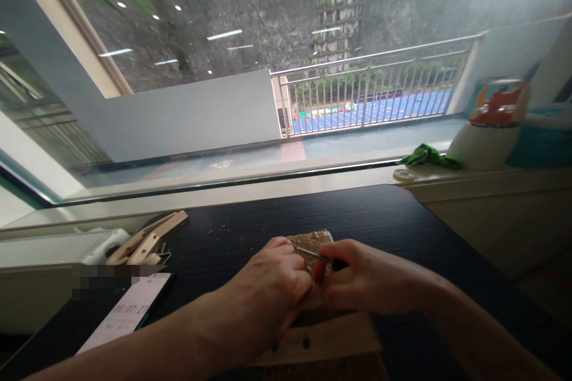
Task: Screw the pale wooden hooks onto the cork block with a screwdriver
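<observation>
My right hand [369,274] is closed round the dark handle of a screwdriver [313,255]. Its thin metal shaft points left, and the tip ends at the fingers of my left hand [270,274]. Those fingers are curled at the near side of a rough brown block [310,239] with a crumbly top; whatever they grip is hidden. Closer to me, a pale wooden strip [333,336] with dark holes lies across, partly under my left wrist.
At the table's left lie wooden pieces with holes [154,239], several metal screws or nails [164,255] and a phone [123,312] showing a timer. Crumbs dot the black table [259,220]. A tape roll [403,175], green cloth [429,156] and white container [485,146] stand along the windowsill.
</observation>
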Tool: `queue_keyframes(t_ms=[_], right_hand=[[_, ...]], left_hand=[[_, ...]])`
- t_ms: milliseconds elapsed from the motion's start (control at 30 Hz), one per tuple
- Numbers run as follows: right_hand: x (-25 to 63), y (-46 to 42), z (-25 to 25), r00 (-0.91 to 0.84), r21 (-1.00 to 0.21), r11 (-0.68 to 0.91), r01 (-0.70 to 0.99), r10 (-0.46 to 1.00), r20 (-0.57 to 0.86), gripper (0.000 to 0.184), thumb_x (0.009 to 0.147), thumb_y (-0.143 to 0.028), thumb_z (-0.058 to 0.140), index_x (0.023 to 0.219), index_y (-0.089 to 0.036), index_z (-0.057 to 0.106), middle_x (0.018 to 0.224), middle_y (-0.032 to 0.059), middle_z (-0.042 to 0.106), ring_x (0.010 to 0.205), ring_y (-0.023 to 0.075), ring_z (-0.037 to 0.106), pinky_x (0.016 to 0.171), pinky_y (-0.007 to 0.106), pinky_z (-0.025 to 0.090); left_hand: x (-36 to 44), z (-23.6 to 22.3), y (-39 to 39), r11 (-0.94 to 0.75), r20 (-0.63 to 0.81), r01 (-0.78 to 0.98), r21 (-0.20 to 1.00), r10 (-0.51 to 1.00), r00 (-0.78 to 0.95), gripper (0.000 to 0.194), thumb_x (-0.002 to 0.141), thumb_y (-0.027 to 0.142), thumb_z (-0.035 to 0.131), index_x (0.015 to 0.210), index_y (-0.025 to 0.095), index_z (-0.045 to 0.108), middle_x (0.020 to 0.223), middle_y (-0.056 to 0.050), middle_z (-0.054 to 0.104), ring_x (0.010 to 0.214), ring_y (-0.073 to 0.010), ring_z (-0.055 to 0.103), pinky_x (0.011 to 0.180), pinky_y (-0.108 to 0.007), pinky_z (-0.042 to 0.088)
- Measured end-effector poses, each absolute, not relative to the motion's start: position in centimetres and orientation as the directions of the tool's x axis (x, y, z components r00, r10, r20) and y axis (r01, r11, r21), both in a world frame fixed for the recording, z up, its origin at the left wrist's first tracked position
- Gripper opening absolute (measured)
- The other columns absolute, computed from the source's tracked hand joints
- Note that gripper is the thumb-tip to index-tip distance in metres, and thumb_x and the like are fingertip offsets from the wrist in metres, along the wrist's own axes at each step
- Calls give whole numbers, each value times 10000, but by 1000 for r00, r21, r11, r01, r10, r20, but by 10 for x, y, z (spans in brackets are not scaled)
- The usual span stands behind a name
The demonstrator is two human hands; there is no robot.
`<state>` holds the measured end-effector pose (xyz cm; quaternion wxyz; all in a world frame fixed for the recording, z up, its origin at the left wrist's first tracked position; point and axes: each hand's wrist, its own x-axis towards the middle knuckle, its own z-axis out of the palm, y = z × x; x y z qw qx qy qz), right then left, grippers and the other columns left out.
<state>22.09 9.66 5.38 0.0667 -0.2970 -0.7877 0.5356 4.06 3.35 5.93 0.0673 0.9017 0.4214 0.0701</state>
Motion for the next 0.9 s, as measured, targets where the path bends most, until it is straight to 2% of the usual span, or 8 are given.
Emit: queue_keyframes(t_ms=[233,367,467,633,900], right_hand=[[220,96,54,-788,-869,209,449,551,-275,168,677,-217,585,828,-143,584,619,-50,481,548,67,374,447,166,297],[220,97,52,-784,-864,216,455,557,-274,179,680,-223,585,843,-149,589,604,-54,467,530,65,357,434,168,280],[220,98,50,-792,-870,218,442,550,-265,180,681,-225,592,846,-150,589,606,-53,463,531,66,356,433,169,277],[221,98,46,-799,-879,215,426,544,-254,171,692,-227,593,844,-150,585,628,-44,472,555,74,368,454,174,296],[224,99,47,-810,-873,251,417,539,-232,177,691,-230,595,853,-159,592,649,-46,490,569,73,393,474,167,317]], left_hand=[[33,52,36,-614,71,729,301,777,625,162,822,133,531,698,185,622,726,-24,658,774,-168,594,802,-286,434],[31,56,36,-596,35,708,378,774,632,172,826,105,511,759,191,644,744,-20,667,722,-149,593,716,-247,448],[31,56,37,-587,30,715,380,780,625,171,831,118,509,789,200,654,717,-15,665,687,-149,586,694,-253,448],[30,53,38,-616,57,703,355,765,641,182,819,114,525,682,183,622,684,-12,651,683,-147,576,755,-278,434],[33,58,40,-610,32,712,348,766,642,156,774,81,533,678,187,596,698,4,650,682,-132,564,735,-252,421]])
